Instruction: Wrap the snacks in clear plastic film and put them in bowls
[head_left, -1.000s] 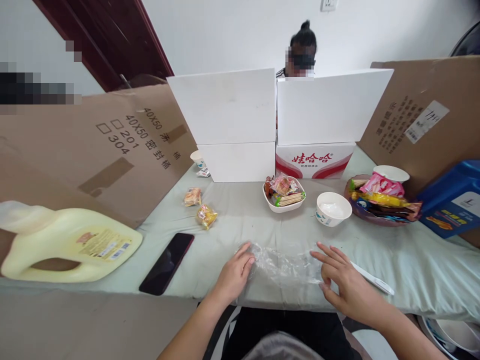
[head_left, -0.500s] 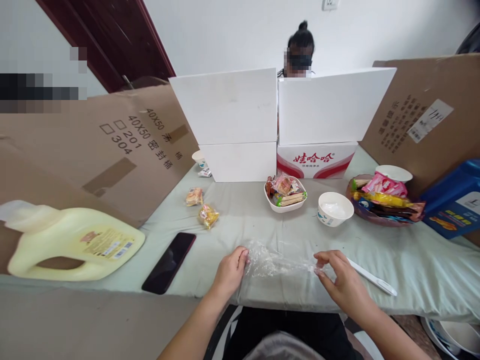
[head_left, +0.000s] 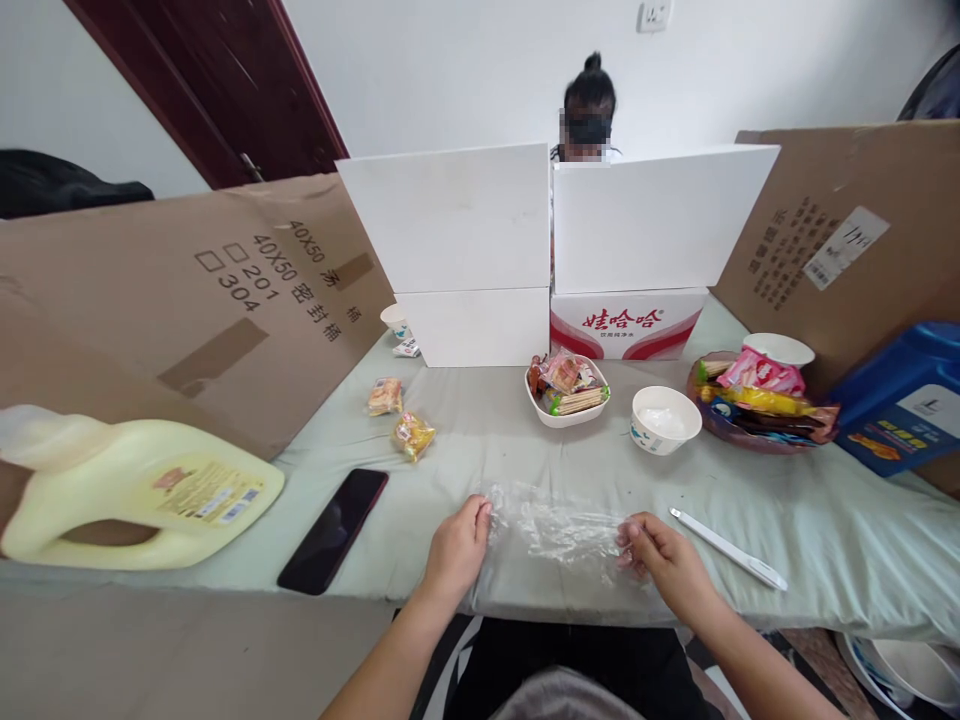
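Note:
A crumpled clear plastic bag (head_left: 559, 530) lies flat on the pale green cloth at the table's near edge. My left hand (head_left: 456, 550) pinches its left end. Its right end is pinched by my right hand (head_left: 660, 557), so the bag stretches between both hands. A white pen-like stick (head_left: 727, 548) lies just right of my right hand. Beyond the bag stand a white bowl of wrapped snacks (head_left: 568, 388) and a small white bowl (head_left: 665, 419).
A black phone (head_left: 334, 529) and a yellow jug (head_left: 135, 490) lie at the left. Two snack packets (head_left: 401, 415) sit mid-table. A snack-filled dish (head_left: 757, 405) and blue box (head_left: 904, 400) are at the right. Cardboard panels and white boxes (head_left: 450, 250) wall the table; a person sits behind.
My hands went from resting flat on the bag to pinching its two ends. My right hand drew back leftward toward me, uncovering the white stick.

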